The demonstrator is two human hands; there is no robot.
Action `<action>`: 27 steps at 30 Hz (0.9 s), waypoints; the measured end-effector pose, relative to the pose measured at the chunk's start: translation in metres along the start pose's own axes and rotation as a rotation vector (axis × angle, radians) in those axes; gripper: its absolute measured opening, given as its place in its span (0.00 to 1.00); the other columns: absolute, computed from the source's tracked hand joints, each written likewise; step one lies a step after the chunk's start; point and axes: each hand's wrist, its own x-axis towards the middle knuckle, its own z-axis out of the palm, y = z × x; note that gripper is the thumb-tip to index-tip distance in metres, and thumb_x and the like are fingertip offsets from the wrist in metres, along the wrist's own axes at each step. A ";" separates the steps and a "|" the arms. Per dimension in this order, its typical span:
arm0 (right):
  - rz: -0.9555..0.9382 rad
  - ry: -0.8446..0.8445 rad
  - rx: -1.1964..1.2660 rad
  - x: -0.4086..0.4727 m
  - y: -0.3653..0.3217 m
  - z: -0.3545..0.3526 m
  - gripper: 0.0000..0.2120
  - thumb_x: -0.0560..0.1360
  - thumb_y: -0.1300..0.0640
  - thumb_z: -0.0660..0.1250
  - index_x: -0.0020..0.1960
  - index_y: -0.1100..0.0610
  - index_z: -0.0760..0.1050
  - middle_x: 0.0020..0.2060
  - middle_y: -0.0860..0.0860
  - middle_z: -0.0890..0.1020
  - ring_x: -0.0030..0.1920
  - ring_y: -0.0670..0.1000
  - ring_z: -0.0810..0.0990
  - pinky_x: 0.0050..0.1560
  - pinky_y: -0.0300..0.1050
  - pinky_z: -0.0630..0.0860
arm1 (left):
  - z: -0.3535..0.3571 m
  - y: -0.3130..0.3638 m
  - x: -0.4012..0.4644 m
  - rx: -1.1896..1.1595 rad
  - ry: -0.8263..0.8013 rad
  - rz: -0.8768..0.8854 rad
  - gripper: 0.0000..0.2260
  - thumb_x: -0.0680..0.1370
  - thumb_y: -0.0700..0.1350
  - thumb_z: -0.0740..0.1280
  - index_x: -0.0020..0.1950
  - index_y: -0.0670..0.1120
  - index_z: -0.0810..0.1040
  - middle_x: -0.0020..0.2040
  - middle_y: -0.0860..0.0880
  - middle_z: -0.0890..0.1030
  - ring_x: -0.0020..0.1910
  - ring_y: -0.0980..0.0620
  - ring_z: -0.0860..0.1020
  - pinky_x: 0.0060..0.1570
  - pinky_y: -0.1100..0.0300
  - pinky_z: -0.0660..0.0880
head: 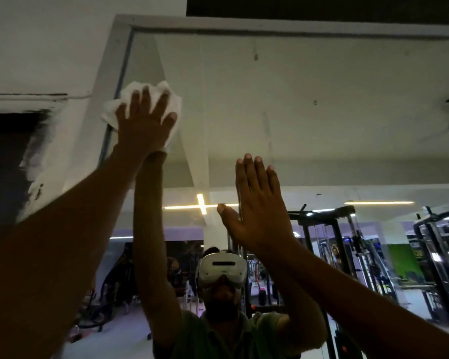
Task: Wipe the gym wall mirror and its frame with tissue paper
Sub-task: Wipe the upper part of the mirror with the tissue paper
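Tissue paper (126, 99), pressed by the left hand (143, 123)'s spread fingers at the mirror (322, 112)'s upper-left frame (109, 104) edge, could slip out unclamped; right hand (257, 203), fingers together, may smudge the glass.

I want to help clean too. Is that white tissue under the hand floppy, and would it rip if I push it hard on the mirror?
Probably floppy: the tissue paper is crumpled and bulges in soft folds around the left hand. It looks very light, since flat fingers alone pin it against the mirror. It might tear or bunch where it rubs the frame edge.
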 end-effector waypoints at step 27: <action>-0.028 -0.025 -0.030 -0.022 0.004 -0.006 0.44 0.82 0.31 0.42 0.85 0.61 0.41 0.84 0.60 0.40 0.84 0.59 0.37 0.82 0.66 0.44 | -0.065 0.019 -0.154 -0.196 -0.144 -0.237 0.31 0.86 0.65 0.43 0.85 0.51 0.54 0.82 0.34 0.58 0.80 0.33 0.58 0.76 0.33 0.58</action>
